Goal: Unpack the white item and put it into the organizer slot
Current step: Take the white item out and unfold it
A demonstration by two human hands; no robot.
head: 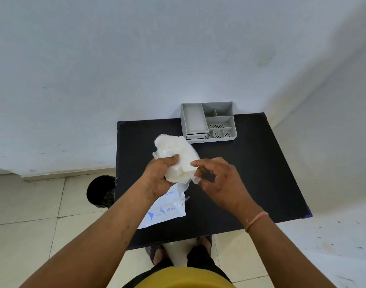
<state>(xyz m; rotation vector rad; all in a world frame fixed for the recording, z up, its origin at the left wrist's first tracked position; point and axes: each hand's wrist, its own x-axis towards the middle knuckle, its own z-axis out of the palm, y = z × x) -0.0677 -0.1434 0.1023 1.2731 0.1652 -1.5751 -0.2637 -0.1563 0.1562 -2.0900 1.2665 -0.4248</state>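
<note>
A crumpled white bundle of thin plastic gloves [178, 154] is held above the black table [250, 173]. My left hand [159, 175] grips the bundle from below and the left. My right hand [217, 179] pinches its lower right edge between thumb and forefinger. Under my left wrist lies the flat white packaging bag [167, 208] with blue print, on the table's near left. The grey organizer [207, 121] stands at the table's far edge, with a long left slot and several smaller compartments on the right.
A black bin [101, 190] stands on the tiled floor just left of the table. A pale wall rises directly behind the organizer. My feet [178, 250] show under the table's near edge.
</note>
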